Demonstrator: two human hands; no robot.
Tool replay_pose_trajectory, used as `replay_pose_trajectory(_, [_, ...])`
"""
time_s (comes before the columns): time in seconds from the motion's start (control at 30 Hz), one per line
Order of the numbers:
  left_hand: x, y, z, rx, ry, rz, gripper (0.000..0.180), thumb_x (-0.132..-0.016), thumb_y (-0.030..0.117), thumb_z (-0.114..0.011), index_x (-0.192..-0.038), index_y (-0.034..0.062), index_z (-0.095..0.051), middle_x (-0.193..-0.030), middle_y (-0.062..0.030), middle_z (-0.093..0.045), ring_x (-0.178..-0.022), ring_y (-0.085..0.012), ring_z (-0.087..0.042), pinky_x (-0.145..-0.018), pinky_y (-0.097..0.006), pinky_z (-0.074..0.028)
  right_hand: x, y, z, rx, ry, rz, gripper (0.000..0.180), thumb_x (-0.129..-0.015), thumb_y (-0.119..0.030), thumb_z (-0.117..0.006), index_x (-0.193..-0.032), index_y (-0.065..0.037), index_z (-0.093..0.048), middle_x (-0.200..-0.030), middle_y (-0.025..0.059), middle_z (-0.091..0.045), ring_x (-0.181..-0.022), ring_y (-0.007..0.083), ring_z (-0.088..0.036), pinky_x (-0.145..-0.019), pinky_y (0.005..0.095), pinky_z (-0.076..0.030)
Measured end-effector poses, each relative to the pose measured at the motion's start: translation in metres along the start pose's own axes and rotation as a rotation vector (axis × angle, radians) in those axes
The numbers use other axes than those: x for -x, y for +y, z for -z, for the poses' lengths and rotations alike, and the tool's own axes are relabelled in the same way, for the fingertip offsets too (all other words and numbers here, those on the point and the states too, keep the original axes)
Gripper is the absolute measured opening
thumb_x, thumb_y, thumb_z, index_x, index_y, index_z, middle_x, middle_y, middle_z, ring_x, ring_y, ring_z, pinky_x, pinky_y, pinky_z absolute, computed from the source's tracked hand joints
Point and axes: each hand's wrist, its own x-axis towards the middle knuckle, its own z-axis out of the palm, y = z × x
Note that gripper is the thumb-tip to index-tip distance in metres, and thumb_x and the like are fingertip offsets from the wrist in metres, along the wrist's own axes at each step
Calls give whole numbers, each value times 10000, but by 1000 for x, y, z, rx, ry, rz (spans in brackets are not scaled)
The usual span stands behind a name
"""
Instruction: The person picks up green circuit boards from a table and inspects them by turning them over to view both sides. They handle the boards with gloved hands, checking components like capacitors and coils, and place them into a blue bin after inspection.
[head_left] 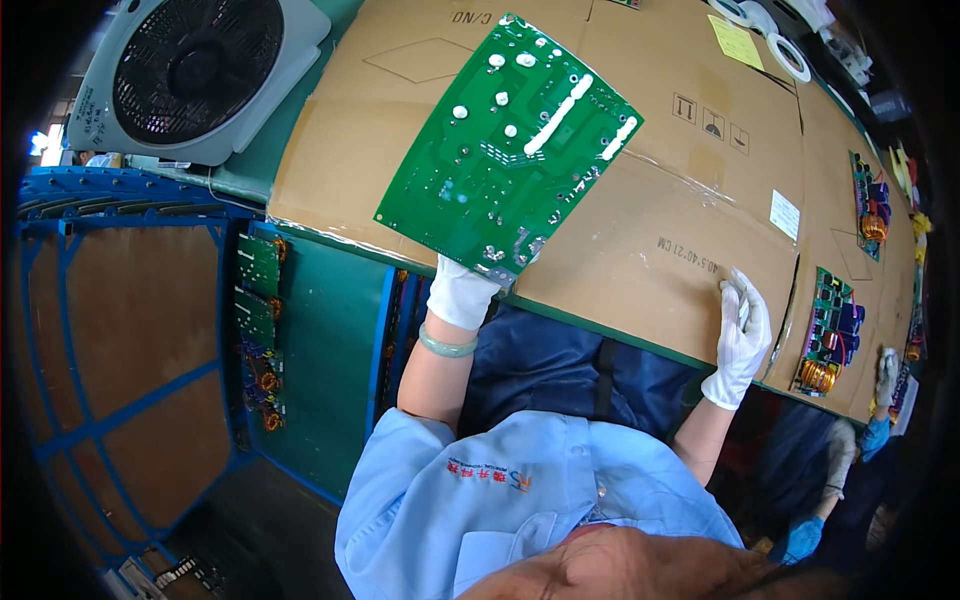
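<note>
A large green circuit board (480,180), its soldered underside with white blobs and strips facing up, is raised at a tilt over the table's front edge. My left hand (462,294), in a white glove, grips its lower edge; the board hides most of those fingers. At the right, my right hand (742,338), also gloved in white, hovers by the front edge of the cardboard-covered table (620,255). Its fingers are loosely stretched and slightly bent, and nothing shows in them. A populated circuit board (832,330) with a copper coil and blue parts lies to its right.
Another populated board (870,207) lies farther right. White tape rolls (788,58) and a yellow note (736,42) sit at the far right. A grey box fan (200,70) stands far left. Several boards (258,262) rest on a green surface below it. A co-worker's gloved hand (887,375) is at right.
</note>
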Motion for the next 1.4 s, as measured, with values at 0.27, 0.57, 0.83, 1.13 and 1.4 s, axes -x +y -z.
replay_pose_trajectory(0.27, [-1,0,-4,74,26,19,554,-1058,430,-471,-1531,148,-410,-1530,-120,-474,-1353,-306,-519,-1080,-495,-481,0,4,-4,128,49,139,190,-922,-48,-735,-1102,12,-741,-1052,82,-752,-952,137,-680,-875,293,-537])
replay_pose_trajectory(0.57, [6,-1,1,-547,90,-66,557,-1041,438,-505,-1504,137,-437,-1493,-131,-509,-1317,-303,-547,-1039,-479,-514,13,-90,-34,-207,-250,100,589,-954,-433,-701,-1384,-45,-593,-840,41,-587,-769,154,-571,-733,309,-493])
replay_pose_trajectory(0.83, [10,1,-8,-1318,12,-223,519,-960,202,-632,-1434,67,-470,-1391,-134,-585,-1192,-261,-620,-933,-411,-565,13,-124,-85,-72,-288,493,364,-825,-165,-814,-1161,-67,-710,-930,107,-687,-812,273,-667,-699,347,-536])
replay_pose_trajectory(1.13, [9,-4,-17,-716,276,-114,540,-781,2,-807,-1279,33,-602,-1166,-77,-722,-1003,-164,-691,-800,-312,-580,16,-122,-91,-74,-273,494,346,-822,-159,-820,-1140,-66,-721,-906,103,-690,-779,256,-666,-672,336,-532])
replay_pose_trajectory(1.4, [8,-4,-21,-655,298,-87,489,-833,48,-749,-1296,26,-593,-1188,-98,-706,-993,-179,-685,-729,-312,-574,9,-119,-85,-186,-222,357,290,-887,-138,-769,-1153,-35,-717,-932,122,-709,-761,231,-660,-668,322,-527])
